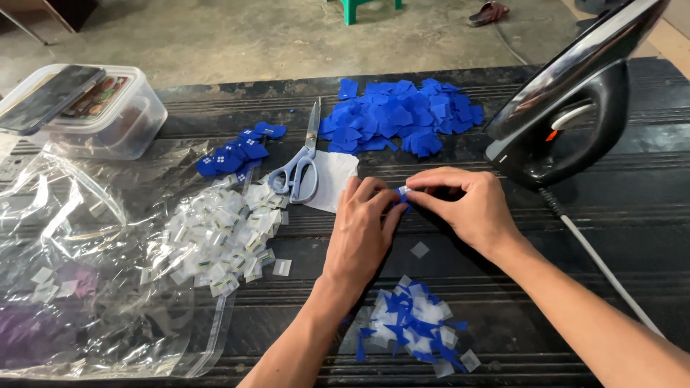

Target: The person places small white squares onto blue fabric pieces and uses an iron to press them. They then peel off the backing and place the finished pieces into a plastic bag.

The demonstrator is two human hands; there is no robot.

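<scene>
As we looked down at the dark table [618,237], our left hand [363,223] and right hand [467,205] met at its middle, both pinching one small blue fabric piece [403,194] with a white patch on it between fingertips and thumbs. Beyond them lay a large heap of blue pieces [399,115], and beside it scissors [305,162] rested on a white scrap [338,176]. A smaller cluster of blue pieces with white squares [233,154] sat to the left, then a spill of white squares [219,237] running onto a clear plastic bag [79,259]. Nearer us lay a mixed pile of blue and white bits [417,323]. A black iron [575,108] stood upright just right of our hands, its cord [604,266] trailing toward us. We judged that a right wrist drifting sideways could brush the iron, and that a loose pinch could drop the piece among the scraps.
</scene>
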